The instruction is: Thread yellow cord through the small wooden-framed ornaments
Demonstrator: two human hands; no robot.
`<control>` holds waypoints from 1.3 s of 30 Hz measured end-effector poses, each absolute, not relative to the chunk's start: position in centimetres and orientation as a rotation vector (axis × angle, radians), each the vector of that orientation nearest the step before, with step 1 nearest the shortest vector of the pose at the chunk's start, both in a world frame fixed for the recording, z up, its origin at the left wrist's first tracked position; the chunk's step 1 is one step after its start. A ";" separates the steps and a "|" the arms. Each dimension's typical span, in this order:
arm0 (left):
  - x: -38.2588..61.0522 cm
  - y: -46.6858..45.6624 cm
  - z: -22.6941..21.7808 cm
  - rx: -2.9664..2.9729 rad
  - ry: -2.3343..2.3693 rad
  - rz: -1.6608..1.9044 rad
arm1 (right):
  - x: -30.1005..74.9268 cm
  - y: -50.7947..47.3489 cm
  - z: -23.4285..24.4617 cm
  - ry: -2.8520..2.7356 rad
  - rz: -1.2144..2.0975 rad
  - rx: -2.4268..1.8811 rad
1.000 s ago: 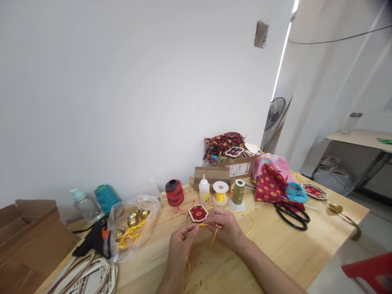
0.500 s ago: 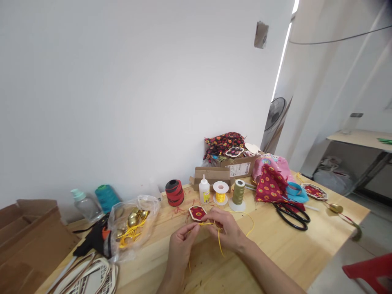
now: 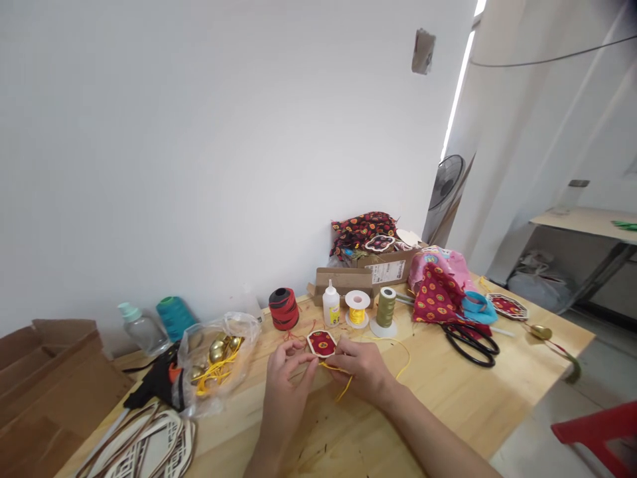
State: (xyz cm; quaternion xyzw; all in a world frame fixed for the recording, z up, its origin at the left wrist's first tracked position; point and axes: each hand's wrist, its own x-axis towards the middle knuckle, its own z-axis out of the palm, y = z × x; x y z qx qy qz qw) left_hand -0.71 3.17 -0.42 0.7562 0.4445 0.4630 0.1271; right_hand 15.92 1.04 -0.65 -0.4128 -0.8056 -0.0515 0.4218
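small handicraft workshop — wooden workbench [image 3: 448, 398] crowded with thread cones [image 3: 386, 307], a hot glue gun [image 3: 154, 385], a white glue bottle [image 3: 331, 304], printed fabric scraps [image 3: 436, 297] and black-handled scissors [image 3: 470, 345], plus cardboard boxes [image 3: 50, 392] and a standing fan [image 3: 445, 182] — bare white walls

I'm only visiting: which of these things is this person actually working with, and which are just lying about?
Working with: left hand, right hand, small red patterned fabric plaque with a pale rim, thin yellow cord.

Lying about: black-handled scissors, white glue bottle, olive-green thread cone, clear plastic bag of round gold pieces.
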 end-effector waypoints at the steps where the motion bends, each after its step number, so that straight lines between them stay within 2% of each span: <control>1: -0.7 3.2 -0.4 2.257 1.285 1.335 | 15.9 1.0 -0.6 -2.035 -0.156 -1.037; 8: -0.8 2.7 0.6 2.491 1.233 1.238 | 15.8 0.9 -0.3 -2.084 -0.285 -1.074; 17: -0.5 2.0 1.8 2.643 1.210 1.190 | 15.9 1.0 -0.5 -2.051 -0.234 -1.036; 29: -0.5 2.0 1.2 2.514 1.114 1.089 | 16.1 1.0 -0.6 -1.949 -0.117 -1.076; 39: -0.5 2.4 0.5 2.210 1.143 1.154 | 16.1 1.1 -0.6 -1.965 -0.156 -1.025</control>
